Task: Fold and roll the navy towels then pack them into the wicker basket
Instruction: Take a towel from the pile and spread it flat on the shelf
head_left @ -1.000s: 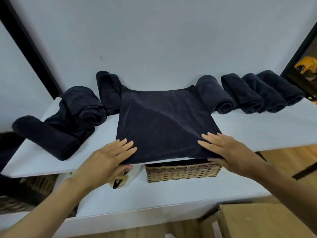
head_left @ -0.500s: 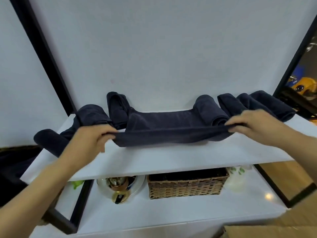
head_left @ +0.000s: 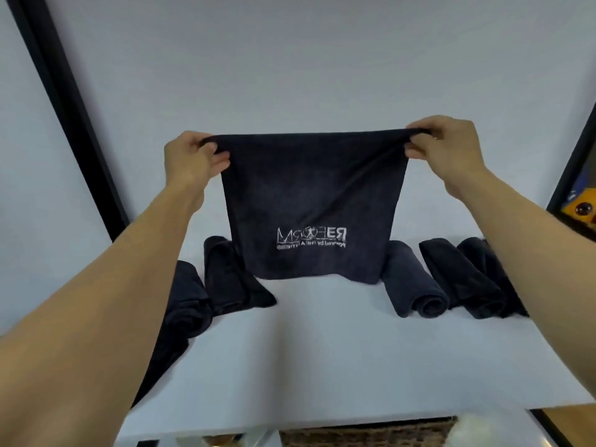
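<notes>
A navy towel (head_left: 309, 201) with a white printed logo hangs upright in the air above the white shelf (head_left: 322, 359). My left hand (head_left: 193, 159) pinches its top left corner and my right hand (head_left: 445, 146) pinches its top right corner. The towel's lower edge sits just at the shelf's back. Rolled navy towels (head_left: 416, 285) lie in a row at the right, and more navy towels (head_left: 225, 279) lie at the left, partly behind my left forearm. The wicker basket (head_left: 367, 432) peeks out below the shelf's front edge, mostly hidden.
A white wall stands close behind the shelf. Black frame posts (head_left: 71, 108) run up at the left and the right edge. A lower white surface under the shelf holds the basket and a few small items, barely visible.
Both hands took the towel's near corners off the shelf and raised it from lying flat to hanging upright. The camera tilted up, so the basket dropped to the frame's bottom.
</notes>
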Available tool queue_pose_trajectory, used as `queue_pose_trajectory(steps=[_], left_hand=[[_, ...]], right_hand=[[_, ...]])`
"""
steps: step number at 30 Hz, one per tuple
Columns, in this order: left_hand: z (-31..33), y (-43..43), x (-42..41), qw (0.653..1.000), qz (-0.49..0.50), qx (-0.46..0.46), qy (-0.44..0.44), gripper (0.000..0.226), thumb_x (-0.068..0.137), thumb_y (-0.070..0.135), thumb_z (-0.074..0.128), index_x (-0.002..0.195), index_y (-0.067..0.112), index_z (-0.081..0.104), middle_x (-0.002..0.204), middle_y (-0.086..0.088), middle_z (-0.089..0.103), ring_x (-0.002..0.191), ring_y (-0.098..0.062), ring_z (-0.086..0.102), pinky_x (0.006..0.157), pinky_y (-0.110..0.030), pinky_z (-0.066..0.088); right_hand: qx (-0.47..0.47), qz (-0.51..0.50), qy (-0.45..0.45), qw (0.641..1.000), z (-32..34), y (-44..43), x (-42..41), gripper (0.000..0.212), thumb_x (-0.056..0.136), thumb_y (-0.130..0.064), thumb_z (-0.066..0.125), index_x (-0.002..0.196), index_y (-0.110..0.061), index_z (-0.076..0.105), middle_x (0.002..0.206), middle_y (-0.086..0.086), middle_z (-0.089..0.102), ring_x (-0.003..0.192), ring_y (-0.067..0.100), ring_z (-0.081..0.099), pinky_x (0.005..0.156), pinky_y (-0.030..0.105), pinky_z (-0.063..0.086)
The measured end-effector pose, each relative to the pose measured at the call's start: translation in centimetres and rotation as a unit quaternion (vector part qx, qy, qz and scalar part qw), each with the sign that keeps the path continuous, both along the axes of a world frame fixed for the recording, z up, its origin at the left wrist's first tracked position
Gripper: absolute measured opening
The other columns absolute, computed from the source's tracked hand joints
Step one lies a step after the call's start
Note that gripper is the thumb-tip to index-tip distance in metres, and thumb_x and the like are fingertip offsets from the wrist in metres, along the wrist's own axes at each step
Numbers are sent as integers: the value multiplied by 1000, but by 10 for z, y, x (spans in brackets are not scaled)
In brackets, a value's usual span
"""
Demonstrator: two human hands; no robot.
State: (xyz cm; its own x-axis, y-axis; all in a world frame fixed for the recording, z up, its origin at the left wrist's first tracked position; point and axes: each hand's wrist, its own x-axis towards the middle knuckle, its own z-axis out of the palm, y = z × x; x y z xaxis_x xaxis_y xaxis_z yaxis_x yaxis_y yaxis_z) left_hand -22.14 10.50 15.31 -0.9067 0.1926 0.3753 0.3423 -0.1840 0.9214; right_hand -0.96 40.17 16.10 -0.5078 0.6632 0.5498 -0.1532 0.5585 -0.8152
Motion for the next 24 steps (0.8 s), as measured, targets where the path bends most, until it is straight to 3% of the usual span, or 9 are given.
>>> queue_pose_trajectory(steps=[4,7,9,12,15,18,20,22,24], left_hand=[[11,-25,31,997,-34,61,44,13,97,-2,49,100,4,60,110,-18,65,94,-29,72,84,-34,59],[-10,-70,72,992,-97,59,46,13,95,-3,53,97,6,63,104,-18,67,97,-33,71,88,-36,57],[-44,-106,99,992,-116,-5,39,15,95,-2,55,94,8,65,100,-16,71,96,-32,71,88,-35,57],[-111,-154,133,978,-157,-135,-13,17,92,-3,59,89,8,71,95,-17,74,94,-32,72,87,-35,58],[-172,-181,156,935,-215,-280,-45,21,88,-4,64,81,13,75,86,-15,74,84,-24,70,88,-37,57],[-203,-192,170,885,-253,-390,-38,27,88,-2,65,77,20,75,76,-6,73,70,-13,62,73,-27,50],[-204,-194,171,874,-247,-417,-25,27,87,-1,66,77,22,76,75,-4,72,69,-14,61,69,-23,47],[-194,-191,168,872,-247,-422,-24,21,87,2,67,81,20,77,81,-5,74,78,-18,67,77,-28,48],[-177,-185,161,879,-250,-405,-32,19,86,3,68,81,19,77,82,-4,75,76,-11,68,75,-27,47]], right_hand=[[7,21,71,997,6,-28,35,21,87,2,55,93,-12,70,92,8,70,85,21,71,84,30,58],[-1,41,73,996,-15,-65,84,27,87,6,54,88,-15,70,86,3,71,82,18,71,80,25,57],[5,45,18,999,-43,-87,120,29,87,8,54,85,-17,70,81,-1,73,79,16,71,78,22,56],[15,70,-156,985,-96,-106,167,29,87,6,61,83,-20,73,78,5,75,75,16,72,77,24,57],[68,104,-371,920,-147,-117,196,29,83,1,67,75,-26,74,74,3,73,71,17,70,71,29,53],[87,132,-518,841,-180,-123,209,31,82,-9,66,74,-38,72,72,0,72,70,22,66,69,41,53],[76,149,-547,820,-187,-122,212,28,83,-12,65,77,-39,72,72,2,72,74,25,66,77,47,53],[43,174,-532,827,-182,-119,213,24,86,-9,64,82,-30,74,77,7,73,78,29,68,79,49,54],[-13,196,-501,843,-168,-114,210,18,90,-2,62,89,-16,74,82,13,74,78,28,70,72,37,57]])
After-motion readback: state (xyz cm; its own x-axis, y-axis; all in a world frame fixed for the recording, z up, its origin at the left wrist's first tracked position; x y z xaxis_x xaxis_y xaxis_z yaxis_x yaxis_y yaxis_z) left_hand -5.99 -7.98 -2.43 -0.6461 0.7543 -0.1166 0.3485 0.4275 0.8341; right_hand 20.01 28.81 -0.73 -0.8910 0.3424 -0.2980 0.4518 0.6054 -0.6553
